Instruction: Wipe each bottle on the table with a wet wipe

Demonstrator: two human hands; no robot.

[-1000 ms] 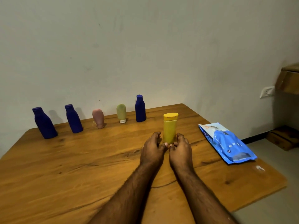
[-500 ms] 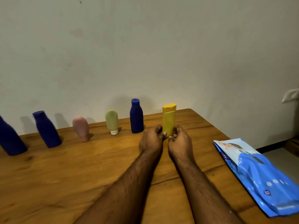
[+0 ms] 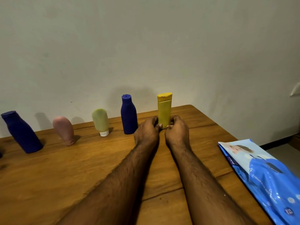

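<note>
Gripping yellow bottle [image 3: 164, 112] base — left hand [image 3: 146, 131], right hand [image 3: 177, 132] both curled round it; base hidden behind fingers.

Grained wooden table [image 3: 65, 176], glossy plastic wipes pack [image 3: 267, 179]

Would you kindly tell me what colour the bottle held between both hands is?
The bottle is mustard yellow, cap included; the head view shows it clearly.

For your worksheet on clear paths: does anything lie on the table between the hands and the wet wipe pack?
Nothing visible does. Bare table separates the right hand and left hand, both gripping the yellow bottle, from the wipe pack.
</note>
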